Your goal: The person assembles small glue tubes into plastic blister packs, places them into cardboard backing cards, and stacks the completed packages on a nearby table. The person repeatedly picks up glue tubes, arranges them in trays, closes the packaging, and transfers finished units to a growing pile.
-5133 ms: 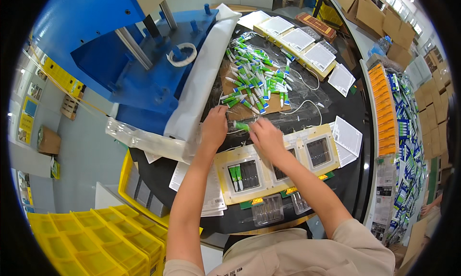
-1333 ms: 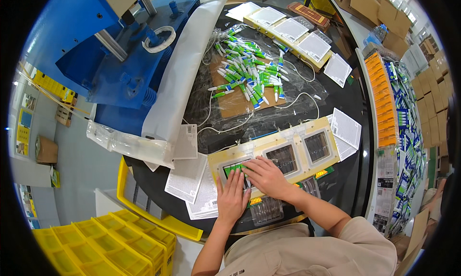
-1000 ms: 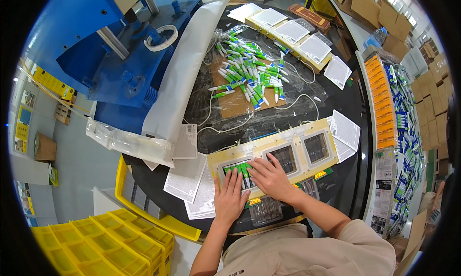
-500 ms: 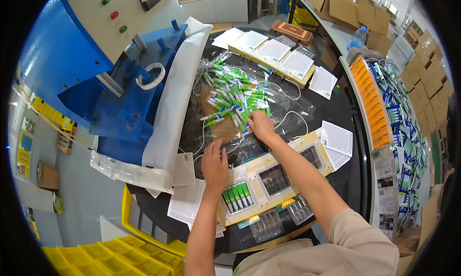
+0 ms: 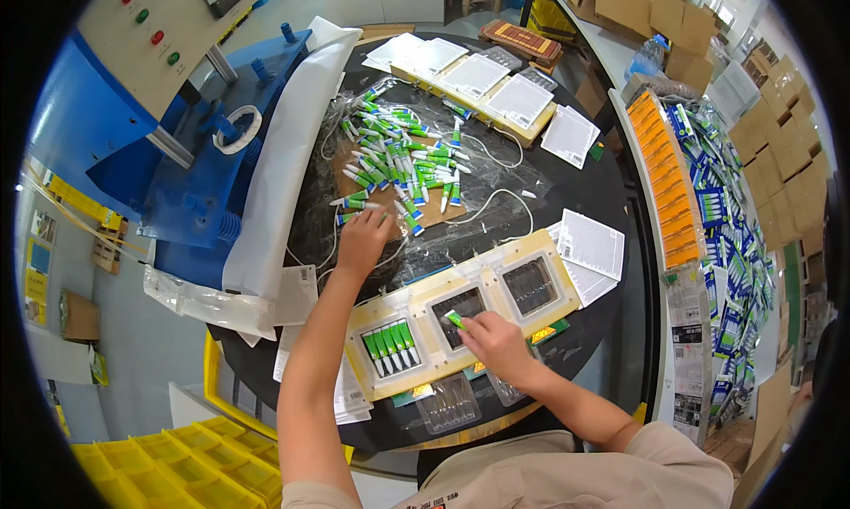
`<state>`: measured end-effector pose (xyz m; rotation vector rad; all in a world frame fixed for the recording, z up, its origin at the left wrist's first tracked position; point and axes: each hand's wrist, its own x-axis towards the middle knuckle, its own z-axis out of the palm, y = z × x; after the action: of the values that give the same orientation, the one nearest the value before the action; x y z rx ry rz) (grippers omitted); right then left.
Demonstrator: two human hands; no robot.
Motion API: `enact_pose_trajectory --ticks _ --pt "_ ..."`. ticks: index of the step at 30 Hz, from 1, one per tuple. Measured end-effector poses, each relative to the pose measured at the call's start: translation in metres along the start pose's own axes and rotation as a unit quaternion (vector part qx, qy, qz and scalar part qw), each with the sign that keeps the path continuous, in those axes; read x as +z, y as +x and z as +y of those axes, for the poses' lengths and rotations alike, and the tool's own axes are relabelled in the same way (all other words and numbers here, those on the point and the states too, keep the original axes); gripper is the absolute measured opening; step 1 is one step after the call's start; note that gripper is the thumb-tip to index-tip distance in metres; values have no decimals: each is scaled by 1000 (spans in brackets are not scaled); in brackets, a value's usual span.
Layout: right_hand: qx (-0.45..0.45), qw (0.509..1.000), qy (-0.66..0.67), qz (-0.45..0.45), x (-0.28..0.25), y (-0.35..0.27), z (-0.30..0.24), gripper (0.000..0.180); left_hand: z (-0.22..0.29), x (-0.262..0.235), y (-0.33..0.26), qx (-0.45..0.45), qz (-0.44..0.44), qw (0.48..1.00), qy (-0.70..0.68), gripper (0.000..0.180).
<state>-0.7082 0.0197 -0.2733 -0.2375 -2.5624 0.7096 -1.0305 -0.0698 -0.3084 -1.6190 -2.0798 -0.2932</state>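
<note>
Right hand moved pile→tray | tube part-hidden | left hand on pile

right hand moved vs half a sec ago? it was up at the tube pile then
Yes. The right hand has come back toward the person, from the pile of green tubes down to the middle pocket of the cream tray, holding a green tube over it.

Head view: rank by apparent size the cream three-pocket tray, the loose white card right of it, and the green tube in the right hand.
1. Cream three-pocket tray, clearly largest.
2. Loose white card.
3. Green tube pinched in the right hand, smallest.
</note>
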Motion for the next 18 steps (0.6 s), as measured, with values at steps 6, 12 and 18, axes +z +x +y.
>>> enact_pose_trajectory --ticks 6,12,18 --pt "-39 996 -73 32 36 2 1 21 59 -55 -56 -265 -3 958 -107 17" --pt "-33 998 39 43 28 24 15 28 87 -89 -74 -381 57 904 -184 15" --pt "91 993 66 42 20 138 82 22 58 -74 -45 -372 9 919 -133 18"
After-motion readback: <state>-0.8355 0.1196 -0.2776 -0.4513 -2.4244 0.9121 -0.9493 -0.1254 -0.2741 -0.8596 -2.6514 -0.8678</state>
